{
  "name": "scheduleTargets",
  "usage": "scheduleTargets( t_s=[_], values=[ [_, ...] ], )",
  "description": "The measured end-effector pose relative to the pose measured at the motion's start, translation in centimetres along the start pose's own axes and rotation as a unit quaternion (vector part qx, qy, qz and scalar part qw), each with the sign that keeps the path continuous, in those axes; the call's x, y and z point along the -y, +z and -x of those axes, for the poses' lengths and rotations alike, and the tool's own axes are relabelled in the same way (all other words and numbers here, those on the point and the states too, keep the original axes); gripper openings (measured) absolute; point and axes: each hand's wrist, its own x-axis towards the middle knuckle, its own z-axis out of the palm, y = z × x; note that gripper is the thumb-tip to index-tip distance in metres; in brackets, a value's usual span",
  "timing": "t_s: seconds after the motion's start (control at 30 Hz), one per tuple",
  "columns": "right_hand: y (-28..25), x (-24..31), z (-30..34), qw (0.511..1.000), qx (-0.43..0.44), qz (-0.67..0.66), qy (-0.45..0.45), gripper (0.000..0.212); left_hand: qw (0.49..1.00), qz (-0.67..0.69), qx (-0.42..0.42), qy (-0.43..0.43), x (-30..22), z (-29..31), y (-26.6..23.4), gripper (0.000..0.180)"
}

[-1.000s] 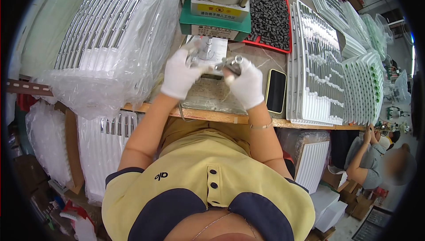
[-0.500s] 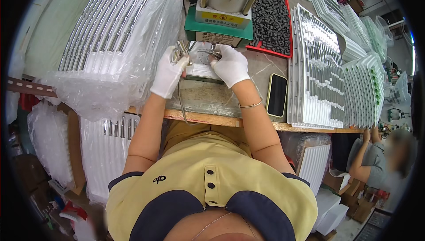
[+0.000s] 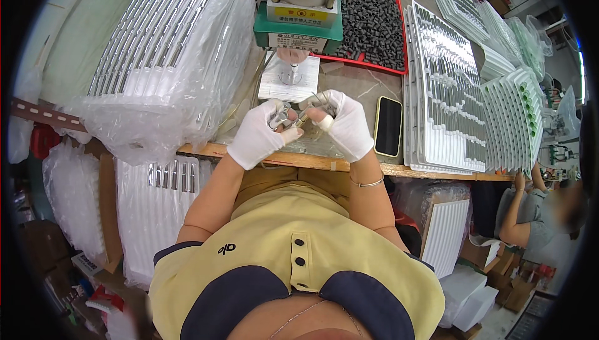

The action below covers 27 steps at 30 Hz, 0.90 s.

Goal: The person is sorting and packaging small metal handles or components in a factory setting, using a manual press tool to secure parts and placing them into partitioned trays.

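Observation:
My left hand [image 3: 265, 133], in a white glove with bare fingertips showing, is closed around several short shiny metal tubes [image 3: 282, 115]. My right hand [image 3: 342, 124], gloved the same way, is closed on slim metal pieces partly hidden by its fingers. Both hands meet above the table's front edge, where a small metal tube [image 3: 303, 119] lies between their fingertips. Just beyond them is the press [image 3: 298, 26], with a green block and a metal cylinder. Under its head, a small upright metal pin [image 3: 291, 76] stands on the pale base plate [image 3: 269, 90].
A red tray [image 3: 404, 53] of short black tubular pieces sits right of the press. A phone [image 3: 389, 126] lies beside my right hand. White trays of metal tubes [image 3: 446, 90] stack farther right; plastic-wrapped ones [image 3: 156, 46] stand left. Another person [image 3: 530, 209] is at far right.
Both hands have drawn back from the press plate toward me and come together, still holding metal pieces. The plate and upright pin now show. The view has shifted slightly.

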Motion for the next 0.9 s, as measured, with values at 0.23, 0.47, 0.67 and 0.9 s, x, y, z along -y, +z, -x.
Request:
scheduleTargets(
  t_s=[0.23, 0.47, 0.67, 0.9],
  values=[
    [2.4, 0.3, 1.0, 0.97, -0.097, 0.21, -0.08, 0.015, 0.941, -0.203, -0.202, 0.18, 0.9, 1.2, 1.2, 0.022],
    [2.3, 1.6, 3.0, 0.973, -0.029, 0.183, -0.141, 0.028, 0.943, -0.166, -0.214, 0.191, -1.4, 3.0, 0.1, 0.02],
    [-5.7, 0.5, 1.6, 0.939, -0.134, 0.313, -0.05, 0.028, 0.819, -0.266, -0.456, 0.223, -5.6, 4.6, -13.5, 0.036],
    [-12.4, -1.8, -2.1, 0.776, -0.289, 0.551, 0.103, 0.019, 0.779, -0.535, -0.316, -0.084, -3.3, 5.1, -28.1, 0.03]
  ],
)
